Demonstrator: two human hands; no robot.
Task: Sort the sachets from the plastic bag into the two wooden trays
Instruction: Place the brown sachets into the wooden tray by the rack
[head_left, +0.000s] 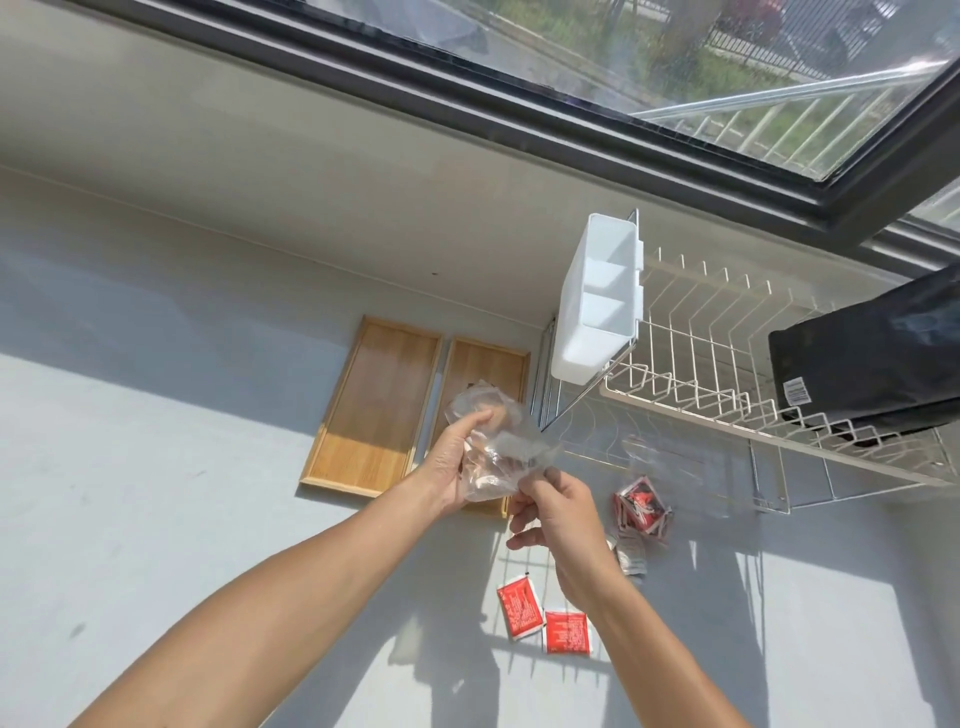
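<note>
A crumpled clear plastic bag is held up over the near end of the right wooden tray. My left hand grips the bag from the left, and my right hand pinches its lower right edge. The left wooden tray lies beside the right one with nothing in it. Two red sachets lie flat on the counter below my right wrist. A small heap of red sachets sits to the right, with silver sachets just below it.
A white wire dish rack stands at the right, raised on legs, with a white plastic cutlery holder hung on its left end and a black bag lying on it. A wall and a window run behind the grey counter.
</note>
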